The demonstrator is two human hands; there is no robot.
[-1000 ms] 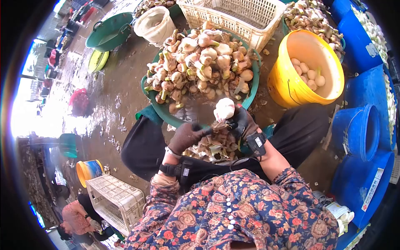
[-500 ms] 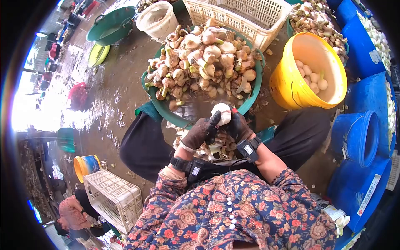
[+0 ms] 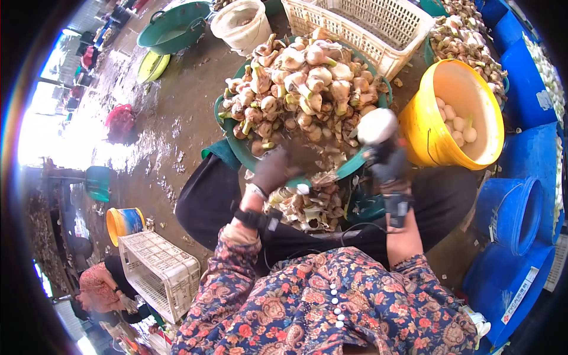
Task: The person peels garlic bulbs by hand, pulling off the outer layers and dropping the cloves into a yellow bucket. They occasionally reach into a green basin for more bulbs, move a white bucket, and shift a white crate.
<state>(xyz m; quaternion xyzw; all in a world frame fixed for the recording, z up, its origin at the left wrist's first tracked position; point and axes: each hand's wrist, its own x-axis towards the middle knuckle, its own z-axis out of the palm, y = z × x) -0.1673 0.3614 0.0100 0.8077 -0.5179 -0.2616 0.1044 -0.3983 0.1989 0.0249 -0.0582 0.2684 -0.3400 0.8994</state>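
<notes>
My right hand (image 3: 387, 163), in a dark glove, holds a peeled white garlic bulb (image 3: 377, 126) over the right rim of a green tub (image 3: 220, 109). Both the hand and the bulb are smeared by motion. A heap of unpeeled garlic bulbs (image 3: 307, 80) with cut stems fills most of that tub. My left hand (image 3: 277, 170), in a brown glove, is at the tub's near edge by the heap; blur hides its fingers. Garlic peelings (image 3: 305, 207) lie between my legs. To the right, a yellow bucket (image 3: 426, 118) holds several peeled bulbs (image 3: 458, 123).
Blue tubs and a blue bucket (image 3: 506, 207) line the right side. A cream plastic crate (image 3: 390, 56) and a white bucket (image 3: 241, 29) stand behind the tub. Another crate (image 3: 160, 272) is at lower left, near a person (image 3: 100, 287) in a patterned top.
My hands have come apart. The right one has carried the white bulb to the right, towards the yellow bucket, while the left has moved to the tub's near edge. The view has shifted slightly.
</notes>
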